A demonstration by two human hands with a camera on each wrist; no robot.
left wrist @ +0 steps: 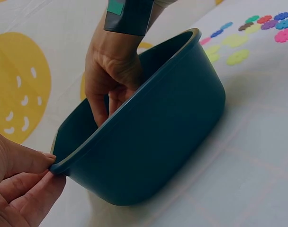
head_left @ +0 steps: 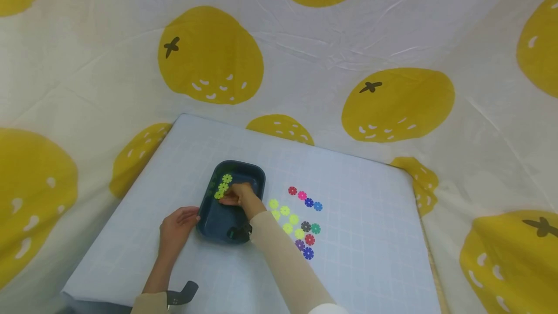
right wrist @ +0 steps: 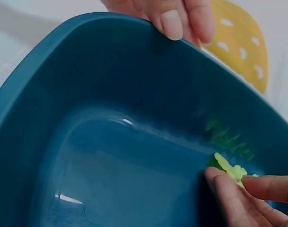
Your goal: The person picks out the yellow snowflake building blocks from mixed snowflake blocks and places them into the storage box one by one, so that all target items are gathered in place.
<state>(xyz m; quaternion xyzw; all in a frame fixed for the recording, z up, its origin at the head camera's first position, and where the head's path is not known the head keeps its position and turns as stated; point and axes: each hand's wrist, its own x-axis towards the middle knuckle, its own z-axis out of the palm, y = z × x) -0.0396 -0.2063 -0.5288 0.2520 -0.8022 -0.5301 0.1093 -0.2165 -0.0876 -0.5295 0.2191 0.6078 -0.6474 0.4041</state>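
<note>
A dark teal plastic tub (head_left: 212, 224) stands on the table. At its near left side my left hand (head_left: 176, 230) pinches the rim between thumb and fingers, as the left wrist view shows. My right hand (head_left: 242, 196) reaches down inside the tub. Its thumb and fingers pinch a yellow-green flower-shaped plastic disc (right wrist: 235, 173) close over the tub floor. In the head view, several such yellow-green discs (head_left: 227, 178) form a row along the tub's left wall, and my right fingertips are at the row's near end.
Right of the tub, several loose yellow-green discs (head_left: 294, 219) lie on the white cloth-covered table (head_left: 366, 236). Beside them are red, purple, blue, green and dark grey discs (head_left: 306, 227). Farther back lies a short diagonal row of red, pink and blue discs (head_left: 309, 202). A fruit-print curtain (head_left: 301, 62) hangs behind.
</note>
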